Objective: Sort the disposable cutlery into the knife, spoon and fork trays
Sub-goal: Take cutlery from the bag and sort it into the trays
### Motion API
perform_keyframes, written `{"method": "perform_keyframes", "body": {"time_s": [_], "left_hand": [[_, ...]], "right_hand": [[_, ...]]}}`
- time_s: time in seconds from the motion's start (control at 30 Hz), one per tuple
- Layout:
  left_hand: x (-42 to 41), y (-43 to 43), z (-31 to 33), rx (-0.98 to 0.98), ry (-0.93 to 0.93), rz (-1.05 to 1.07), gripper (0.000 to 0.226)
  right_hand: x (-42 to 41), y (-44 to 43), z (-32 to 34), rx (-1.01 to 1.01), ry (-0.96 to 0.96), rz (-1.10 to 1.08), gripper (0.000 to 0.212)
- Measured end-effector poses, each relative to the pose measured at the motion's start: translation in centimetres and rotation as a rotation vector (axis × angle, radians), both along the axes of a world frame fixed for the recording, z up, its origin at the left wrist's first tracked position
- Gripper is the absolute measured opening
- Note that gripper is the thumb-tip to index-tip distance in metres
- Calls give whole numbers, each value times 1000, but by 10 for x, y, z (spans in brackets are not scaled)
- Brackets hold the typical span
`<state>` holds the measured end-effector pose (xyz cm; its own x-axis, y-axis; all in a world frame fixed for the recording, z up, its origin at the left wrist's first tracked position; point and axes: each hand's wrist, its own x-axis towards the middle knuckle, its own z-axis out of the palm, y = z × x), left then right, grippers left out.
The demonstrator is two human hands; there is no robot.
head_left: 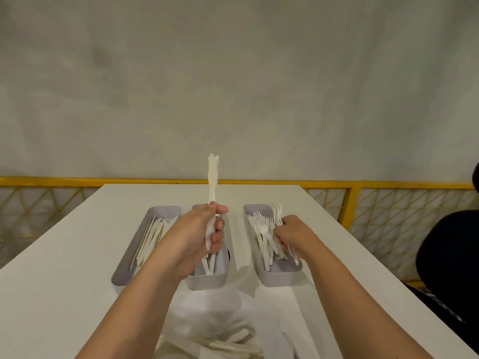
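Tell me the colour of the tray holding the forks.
The fork tray is pale grey; head view.

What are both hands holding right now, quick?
Left hand: holds a white utensil upright over the middle tray.
Right hand: grips forks in the right tray.

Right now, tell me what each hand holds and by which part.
The left hand grips upright white cutlery by its lower end. The right hand grips a few forks around their handles, over the fork tray.
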<state>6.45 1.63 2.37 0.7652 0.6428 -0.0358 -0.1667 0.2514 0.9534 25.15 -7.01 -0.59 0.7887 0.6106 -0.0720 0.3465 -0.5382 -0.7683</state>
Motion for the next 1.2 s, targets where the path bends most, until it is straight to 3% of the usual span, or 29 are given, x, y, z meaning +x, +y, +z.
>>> {"method": "perform_keyframes", "body": {"time_s": [0.17, 0.33, 0.47, 0.57, 0.67, 0.8, 0.9, 0.97, 1.2], "left_hand": [[-8, 7, 11, 14, -13, 37, 28], [-13, 12, 14, -14, -16, 27, 28], [-12, 14, 10, -10, -12, -9, 30], [-11, 14, 9, 11, 19, -46, 33], [-11, 14, 8, 22, 32, -60, 35], [-12, 11, 8, 8, 44, -77, 36], [-15, 11, 8, -4, 14, -89, 37], [-19, 11, 9, 26, 21, -103, 36], [-25, 15, 8, 163, 216, -95, 31]], "right_hand": [[-2, 22, -5, -214, -227, -42, 16], [-7, 42, -27, -369, -379, -63, 63], [-11, 43, -31, -482, -528, -35, 54], [-15, 40, -19, -378, -564, 14, 46], [-32, 40, 5, 52, -442, 136, 26], [-76, 35, 46, 453, 121, 380, 29], [-97, 31, 60, 498, 280, 546, 30], [-105, 33, 62, 475, 330, 540, 24], [-112, 51, 57, 291, 212, 335, 22]]}}
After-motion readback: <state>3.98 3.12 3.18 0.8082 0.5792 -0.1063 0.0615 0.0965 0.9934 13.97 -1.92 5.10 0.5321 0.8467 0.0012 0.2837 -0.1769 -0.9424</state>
